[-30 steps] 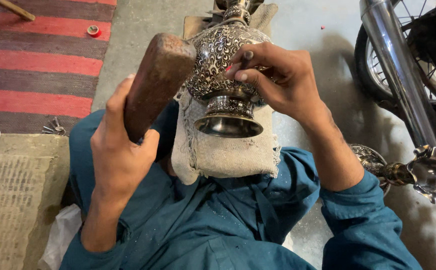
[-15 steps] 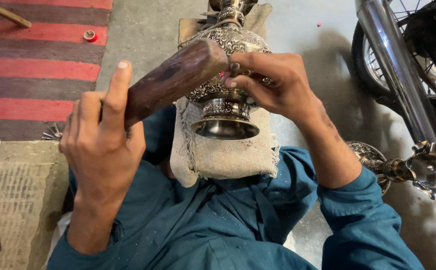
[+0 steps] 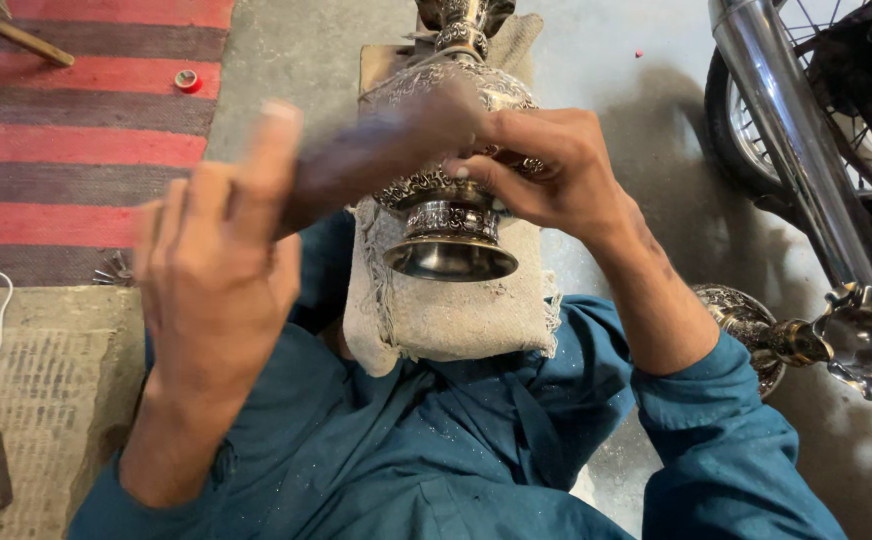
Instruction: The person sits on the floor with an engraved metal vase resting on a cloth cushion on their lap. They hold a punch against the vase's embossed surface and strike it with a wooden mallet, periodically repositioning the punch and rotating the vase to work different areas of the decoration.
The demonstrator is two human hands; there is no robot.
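Observation:
An ornate engraved silver vase (image 3: 446, 215) lies on its side on a coarse cloth pad (image 3: 446, 320) over my lap, its round foot facing me. My left hand (image 3: 221, 270) grips a brown wooden mallet (image 3: 376, 160), blurred with motion, whose head is down at the vase's body. My right hand (image 3: 541, 170) rests on the vase's right side with its fingers pinched; what they hold is hidden between them. Both of my sleeves are teal.
A motorcycle wheel and chrome exhaust pipe (image 3: 791, 150) stand at the right. Another ornate silver piece (image 3: 806, 340) lies on the floor by my right elbow. A red striped rug (image 3: 76, 150) with a small red cap (image 3: 187, 79) is at the left. A woven mat (image 3: 26, 400) lies lower left.
The mallet has swung from raised and upright down onto the vase's body. My left hand moved toward me and right. My right hand stayed on the vase.

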